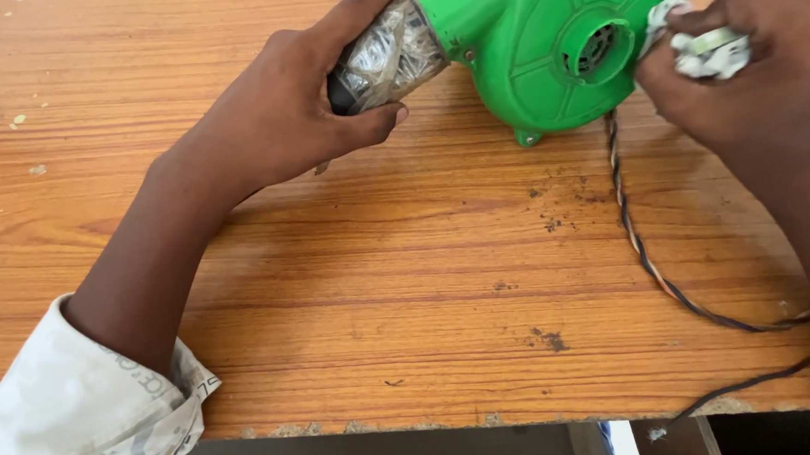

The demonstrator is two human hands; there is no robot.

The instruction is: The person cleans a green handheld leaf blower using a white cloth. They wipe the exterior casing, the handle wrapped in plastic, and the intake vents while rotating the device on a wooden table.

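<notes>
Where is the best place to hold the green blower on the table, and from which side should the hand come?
Probably the narrow taped outlet neck of the green blower, approached from the left. It sticks out sideways, slim enough for fingers to wrap, as the left hand shows. The round housing looks too wide to grip, and the twisted cable trails on the right, where the right hand presses a crumpled cloth.

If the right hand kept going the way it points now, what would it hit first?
The right hand, clutching a crumpled white cloth, points left at the green blower housing. The cloth would probably meet the round air inlet first; it seems nearly touching already.
</notes>
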